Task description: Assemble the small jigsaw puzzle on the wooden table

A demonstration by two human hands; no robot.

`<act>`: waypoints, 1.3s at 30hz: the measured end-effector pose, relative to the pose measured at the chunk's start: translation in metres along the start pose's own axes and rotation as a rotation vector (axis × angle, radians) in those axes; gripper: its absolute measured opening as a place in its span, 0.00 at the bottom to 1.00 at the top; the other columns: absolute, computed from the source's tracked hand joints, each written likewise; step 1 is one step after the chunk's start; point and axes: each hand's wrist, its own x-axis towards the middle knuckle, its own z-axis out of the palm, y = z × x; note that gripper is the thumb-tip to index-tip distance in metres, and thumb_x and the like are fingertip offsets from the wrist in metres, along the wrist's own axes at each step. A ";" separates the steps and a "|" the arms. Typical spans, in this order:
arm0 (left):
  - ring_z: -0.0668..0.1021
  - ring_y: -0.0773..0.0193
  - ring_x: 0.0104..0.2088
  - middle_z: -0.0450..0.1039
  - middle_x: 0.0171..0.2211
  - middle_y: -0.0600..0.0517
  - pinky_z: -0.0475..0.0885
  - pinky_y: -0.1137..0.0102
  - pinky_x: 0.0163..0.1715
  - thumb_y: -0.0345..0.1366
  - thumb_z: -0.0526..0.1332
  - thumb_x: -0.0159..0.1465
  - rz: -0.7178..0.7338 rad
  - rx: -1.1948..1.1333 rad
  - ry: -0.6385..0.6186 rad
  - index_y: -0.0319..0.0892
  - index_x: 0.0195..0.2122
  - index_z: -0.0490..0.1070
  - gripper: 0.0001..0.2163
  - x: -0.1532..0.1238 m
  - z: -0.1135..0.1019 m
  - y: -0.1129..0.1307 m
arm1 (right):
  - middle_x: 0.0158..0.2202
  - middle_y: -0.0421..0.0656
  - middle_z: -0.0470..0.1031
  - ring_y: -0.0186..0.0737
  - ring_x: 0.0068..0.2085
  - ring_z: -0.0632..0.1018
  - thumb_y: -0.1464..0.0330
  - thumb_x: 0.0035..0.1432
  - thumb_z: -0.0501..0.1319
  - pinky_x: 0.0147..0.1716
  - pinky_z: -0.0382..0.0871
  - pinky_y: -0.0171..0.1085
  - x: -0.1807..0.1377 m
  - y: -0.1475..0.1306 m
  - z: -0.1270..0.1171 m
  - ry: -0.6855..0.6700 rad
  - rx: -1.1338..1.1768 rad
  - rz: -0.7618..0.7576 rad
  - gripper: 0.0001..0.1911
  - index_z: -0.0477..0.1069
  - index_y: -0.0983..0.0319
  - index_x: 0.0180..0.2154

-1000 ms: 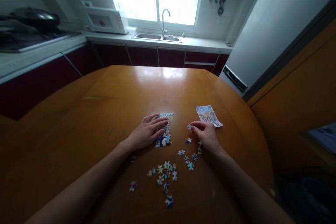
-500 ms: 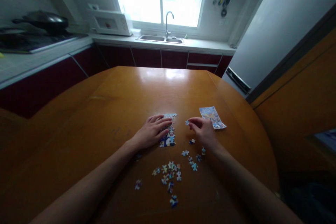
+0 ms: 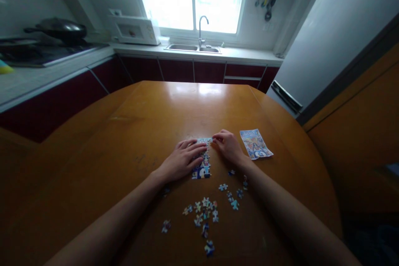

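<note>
A partly joined jigsaw puzzle [image 3: 202, 172] lies on the wooden table [image 3: 124, 133]. My left hand [image 3: 183, 158] rests flat across its left side, fingers spread, hiding part of the picture. At the puzzle's upper right edge, my right hand [image 3: 228, 145] pinches a small puzzle piece [image 3: 210, 139], mostly covered by the fingertips. Loose puzzle pieces [image 3: 205, 212] form a cluster nearer to me, and several more pieces [image 3: 234, 204] are scattered below my right hand. The printed picture sheet [image 3: 256, 144] lies to the right of that hand.
A single loose piece [image 3: 166, 226] sits by my left forearm. Beyond the table stand a counter with a sink [image 3: 193, 48], a white microwave [image 3: 135, 30] and a stove with a black pan [image 3: 62, 30]. A fridge [image 3: 308, 41] is at the right.
My right hand has moved left and slightly away from me, carrying the piece from open table to the puzzle's upper right edge. My left hand stays on the puzzle. The view has shifted slightly.
</note>
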 end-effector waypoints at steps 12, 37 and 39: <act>0.62 0.51 0.66 0.65 0.66 0.59 0.55 0.50 0.65 0.48 0.51 0.75 0.001 -0.006 -0.004 0.58 0.66 0.63 0.20 -0.001 0.002 -0.002 | 0.37 0.45 0.78 0.39 0.38 0.77 0.72 0.63 0.64 0.40 0.68 0.36 -0.003 0.000 0.009 -0.041 -0.069 -0.036 0.06 0.81 0.61 0.37; 0.62 0.51 0.66 0.66 0.65 0.58 0.54 0.51 0.66 0.48 0.52 0.75 0.007 -0.022 0.007 0.58 0.66 0.64 0.20 -0.001 0.001 0.000 | 0.39 0.45 0.76 0.40 0.41 0.75 0.78 0.62 0.57 0.42 0.67 0.37 -0.004 -0.010 0.002 -0.105 -0.125 -0.014 0.14 0.80 0.60 0.38; 0.62 0.51 0.66 0.65 0.66 0.58 0.54 0.51 0.66 0.48 0.52 0.75 0.004 -0.018 0.000 0.59 0.66 0.63 0.20 -0.001 0.000 0.000 | 0.39 0.46 0.76 0.40 0.41 0.76 0.80 0.61 0.55 0.44 0.67 0.37 -0.003 -0.009 0.002 -0.060 -0.067 0.004 0.16 0.80 0.61 0.39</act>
